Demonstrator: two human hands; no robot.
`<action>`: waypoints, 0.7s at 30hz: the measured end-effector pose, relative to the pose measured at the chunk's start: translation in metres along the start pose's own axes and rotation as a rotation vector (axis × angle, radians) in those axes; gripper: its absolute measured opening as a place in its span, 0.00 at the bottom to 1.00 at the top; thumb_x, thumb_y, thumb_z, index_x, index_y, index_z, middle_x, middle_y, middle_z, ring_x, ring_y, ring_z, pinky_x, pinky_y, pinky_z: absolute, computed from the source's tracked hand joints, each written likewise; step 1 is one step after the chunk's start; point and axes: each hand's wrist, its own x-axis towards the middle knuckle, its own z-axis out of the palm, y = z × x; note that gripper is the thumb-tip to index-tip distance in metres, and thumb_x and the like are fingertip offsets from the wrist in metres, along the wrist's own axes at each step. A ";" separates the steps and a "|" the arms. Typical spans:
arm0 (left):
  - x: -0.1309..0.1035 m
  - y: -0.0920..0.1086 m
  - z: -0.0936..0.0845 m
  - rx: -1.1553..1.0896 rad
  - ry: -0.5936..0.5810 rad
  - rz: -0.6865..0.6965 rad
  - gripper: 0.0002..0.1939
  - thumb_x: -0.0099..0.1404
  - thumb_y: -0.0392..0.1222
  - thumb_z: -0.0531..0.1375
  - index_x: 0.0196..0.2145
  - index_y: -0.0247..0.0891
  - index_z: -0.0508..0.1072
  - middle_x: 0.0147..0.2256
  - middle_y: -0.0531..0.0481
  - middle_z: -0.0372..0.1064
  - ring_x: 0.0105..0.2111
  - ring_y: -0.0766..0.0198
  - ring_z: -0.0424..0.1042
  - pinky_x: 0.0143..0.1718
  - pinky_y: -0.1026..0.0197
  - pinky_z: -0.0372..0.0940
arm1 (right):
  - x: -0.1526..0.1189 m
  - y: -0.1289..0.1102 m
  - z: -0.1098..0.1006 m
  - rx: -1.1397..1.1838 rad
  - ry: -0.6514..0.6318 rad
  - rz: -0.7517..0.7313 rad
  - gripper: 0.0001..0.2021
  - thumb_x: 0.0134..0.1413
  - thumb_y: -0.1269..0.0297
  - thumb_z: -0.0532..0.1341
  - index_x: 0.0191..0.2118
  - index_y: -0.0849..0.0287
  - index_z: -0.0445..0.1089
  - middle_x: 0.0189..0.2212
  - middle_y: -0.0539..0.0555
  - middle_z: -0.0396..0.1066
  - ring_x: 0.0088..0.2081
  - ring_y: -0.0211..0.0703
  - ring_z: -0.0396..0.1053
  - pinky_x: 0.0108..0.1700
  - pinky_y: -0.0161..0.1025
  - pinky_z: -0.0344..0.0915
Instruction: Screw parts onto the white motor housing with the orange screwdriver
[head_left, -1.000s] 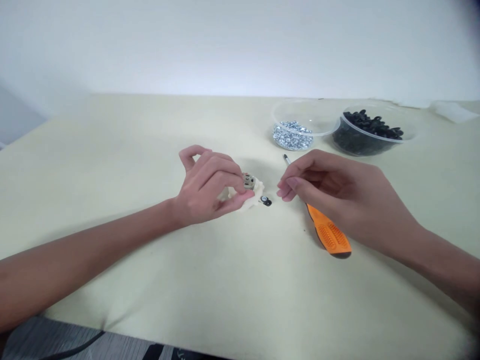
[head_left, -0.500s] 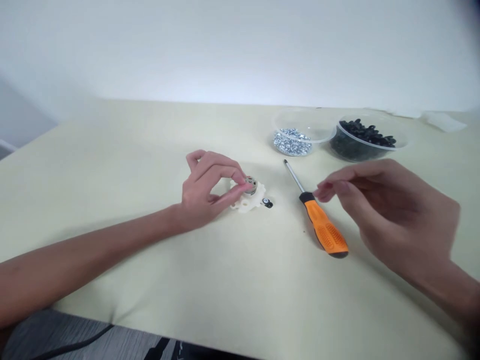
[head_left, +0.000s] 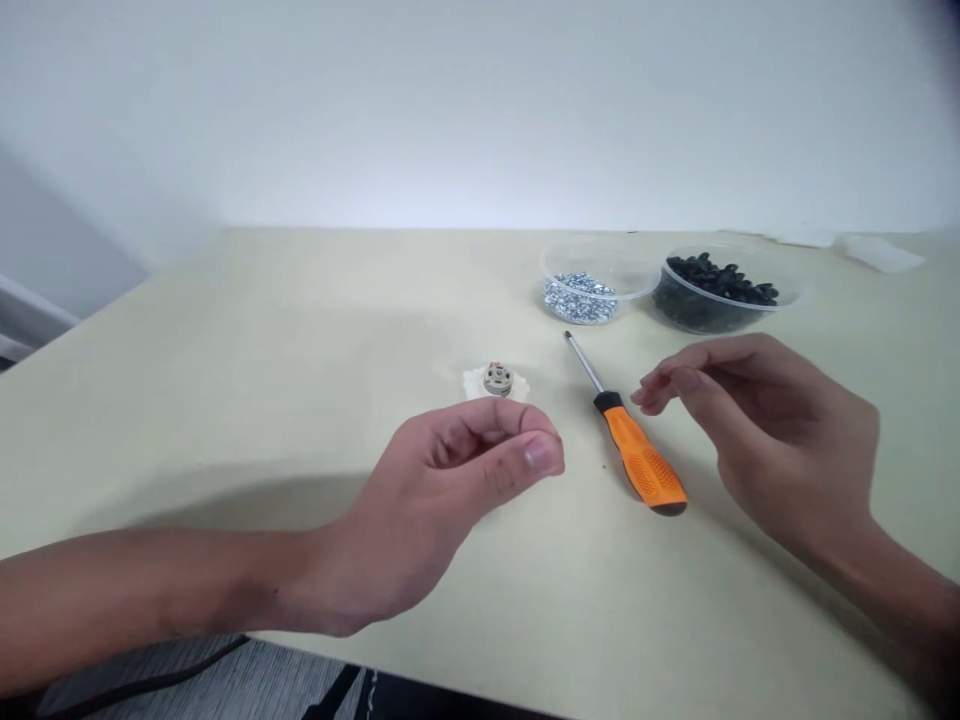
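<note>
My left hand (head_left: 457,500) is raised in front of a small round metal motor (head_left: 498,378), with thumb and index finger pinched together. Whatever the pinch may hold is hidden. The motor sits on a white plastic part (head_left: 474,384), whose near side my left fingers cover. Right of it lies a screwdriver (head_left: 641,455) with an orange and black handle, its tip pointing away from me. Just to the right of the screwdriver hovers my right hand (head_left: 780,430), its fingers curled together against the thumb, with nothing visible in them.
Behind the screwdriver stands a clear tub (head_left: 581,298) of small silvery screws. Beside it is another clear tub (head_left: 716,295) filled with black pieces. White paper-like scraps (head_left: 881,253) lie at the back right, by the wall. A cable (head_left: 150,680) runs below the table's front edge.
My left hand has let go of the motor and come nearer and to the right, pinching. The black piece with a screw beside the white part is out of sight. My right hand has barely moved.
</note>
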 end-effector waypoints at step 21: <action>0.003 -0.003 0.001 -0.256 -0.240 -0.160 0.18 0.69 0.43 0.55 0.23 0.35 0.59 0.27 0.53 0.50 0.29 0.69 0.50 0.31 0.63 0.50 | 0.001 -0.001 -0.001 0.028 -0.028 -0.019 0.05 0.56 0.65 0.62 0.32 0.61 0.68 0.29 0.52 0.70 0.30 0.36 0.71 0.34 0.34 0.72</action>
